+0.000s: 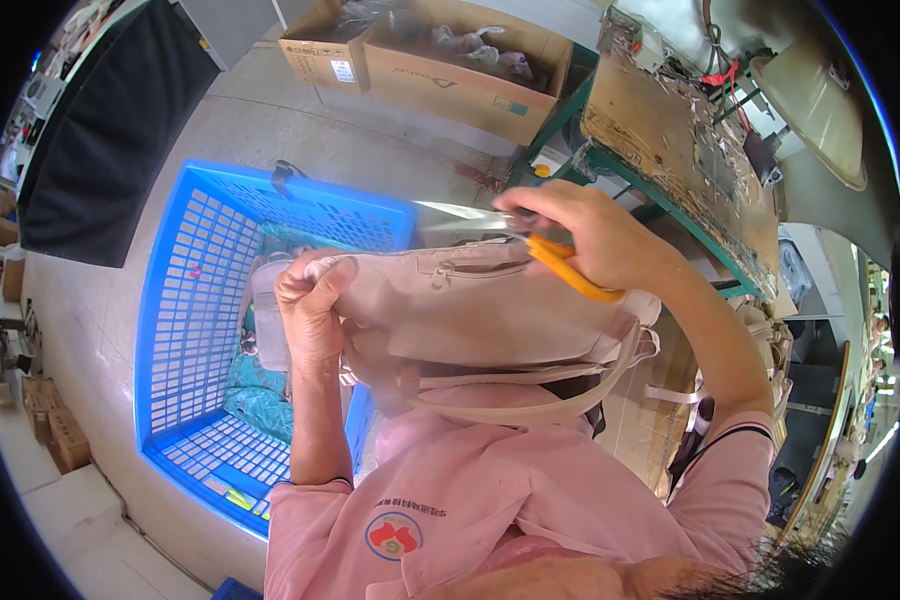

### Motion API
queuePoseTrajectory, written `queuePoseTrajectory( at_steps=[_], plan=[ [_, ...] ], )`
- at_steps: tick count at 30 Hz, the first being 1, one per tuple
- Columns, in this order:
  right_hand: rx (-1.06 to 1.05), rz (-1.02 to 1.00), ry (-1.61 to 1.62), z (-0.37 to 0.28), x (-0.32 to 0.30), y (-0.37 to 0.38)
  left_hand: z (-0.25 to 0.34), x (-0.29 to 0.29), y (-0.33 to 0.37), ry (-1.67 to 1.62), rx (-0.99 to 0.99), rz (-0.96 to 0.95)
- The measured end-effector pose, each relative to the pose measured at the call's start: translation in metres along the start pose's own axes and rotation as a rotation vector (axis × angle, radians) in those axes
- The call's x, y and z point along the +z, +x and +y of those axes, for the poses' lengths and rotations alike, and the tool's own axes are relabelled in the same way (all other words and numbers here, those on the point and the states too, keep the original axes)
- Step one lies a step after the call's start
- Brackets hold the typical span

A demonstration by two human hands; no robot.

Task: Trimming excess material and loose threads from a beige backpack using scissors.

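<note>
A beige fabric bag (450, 325) is spread in front of my chest, with a zipper near its far edge and a long strap (520, 408) looping along its near side. My left hand (315, 305) is closed on the bag's far left corner, thumb on top. In my right hand (600, 235) is a pair of scissors (565, 268) with orange-yellow handles. Their bright blades are parted and point left, just beyond the bag's far edge. The hand and blades are slightly blurred.
Under and left of the bag stands a blue plastic basket (175, 300) with teal plastic and fabric pieces inside. Open cardboard boxes (460, 75) stand at the back. At the far right is a worn wooden table (660, 130) with a green frame. A black sheet (110, 140) covers something at left.
</note>
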State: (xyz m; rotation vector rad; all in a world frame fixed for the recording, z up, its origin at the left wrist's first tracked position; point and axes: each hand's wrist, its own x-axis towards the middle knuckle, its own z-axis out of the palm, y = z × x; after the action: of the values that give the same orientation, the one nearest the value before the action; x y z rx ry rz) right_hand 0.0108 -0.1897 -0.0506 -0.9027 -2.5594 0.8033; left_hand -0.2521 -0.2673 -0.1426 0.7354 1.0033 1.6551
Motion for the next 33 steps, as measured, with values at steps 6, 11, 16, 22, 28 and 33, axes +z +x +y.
queuePoseTrajectory(
  at_steps=[6,11,16,22,28,33],
  plan=[
    [0.023,0.007,0.193,-0.003,0.020,0.029,0.001,0.002,-0.003,0.069,0.008,-0.010],
    [0.132,0.123,0.472,-0.006,0.019,0.030,0.007,0.004,-0.006,0.076,-0.006,-0.019],
    [0.162,0.122,0.399,-0.008,0.012,0.022,0.006,0.007,-0.005,0.084,-0.017,-0.022],
    [0.207,0.044,0.037,-0.007,-0.016,-0.012,-0.002,-0.002,-0.003,0.031,-0.010,0.024],
    [0.208,-0.157,-0.345,0.001,-0.029,-0.037,-0.006,-0.011,0.000,0.057,-0.004,-0.009],
    [0.101,-0.277,-0.284,0.012,-0.030,-0.029,-0.011,-0.012,-0.002,0.003,-0.023,0.017]
  ],
)
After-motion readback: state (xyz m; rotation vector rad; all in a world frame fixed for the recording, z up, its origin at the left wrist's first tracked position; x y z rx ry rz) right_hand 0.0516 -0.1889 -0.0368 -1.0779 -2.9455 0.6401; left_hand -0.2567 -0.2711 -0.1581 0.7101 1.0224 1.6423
